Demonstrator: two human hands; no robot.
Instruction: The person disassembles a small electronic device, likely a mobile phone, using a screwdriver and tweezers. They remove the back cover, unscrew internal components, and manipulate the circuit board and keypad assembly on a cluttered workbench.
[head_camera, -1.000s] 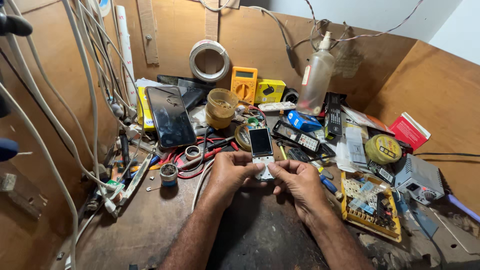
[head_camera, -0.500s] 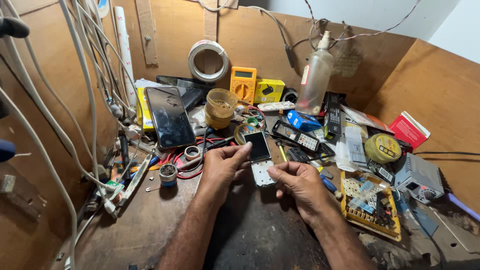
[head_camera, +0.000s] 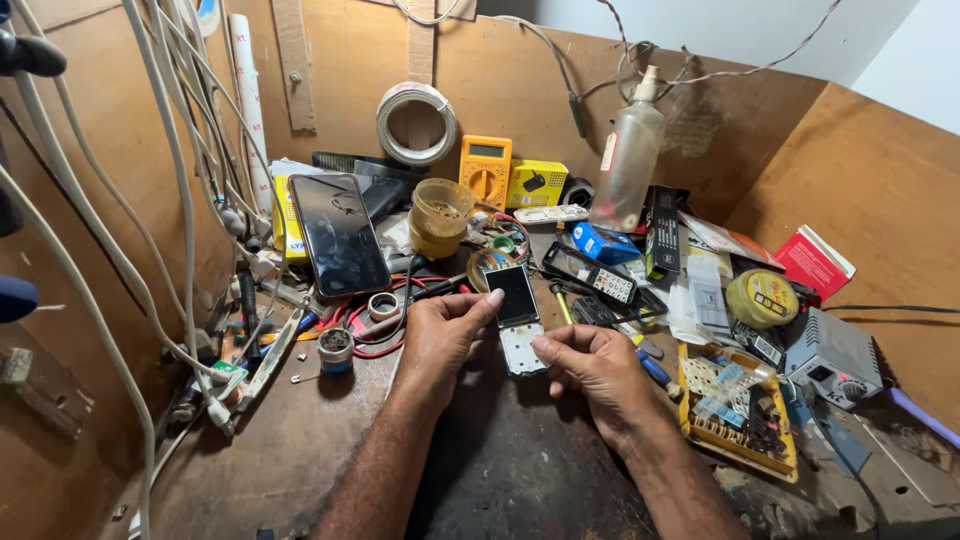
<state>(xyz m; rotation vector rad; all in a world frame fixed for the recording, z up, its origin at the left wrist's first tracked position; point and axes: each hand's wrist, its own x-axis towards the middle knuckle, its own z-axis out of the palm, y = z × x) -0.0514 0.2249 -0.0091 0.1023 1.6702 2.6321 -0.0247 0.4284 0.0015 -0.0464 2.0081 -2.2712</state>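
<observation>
A small opened keypad phone (head_camera: 519, 322) lies on the dark bench top, its little black screen tilted up at the far end. My left hand (head_camera: 446, 332) touches the screen's left edge with a fingertip. My right hand (head_camera: 592, 368) pinches the phone's lower board from the right. Both hands rest on the bench either side of the phone.
A black smartphone (head_camera: 339, 234) leans at the left. Behind stand a yellow multimeter (head_camera: 486, 171), a clear bottle (head_camera: 627, 158), a brown cup (head_camera: 440, 216) and a wire coil (head_camera: 415, 122). A parts tray (head_camera: 737, 410), a grey power unit (head_camera: 832, 355) and white cables (head_camera: 130, 230) crowd the sides.
The phone's screen has lifted away from the board. My left fingers moved from gripping the body up to the screen's edge; my right hand shifted slightly lower along the board.
</observation>
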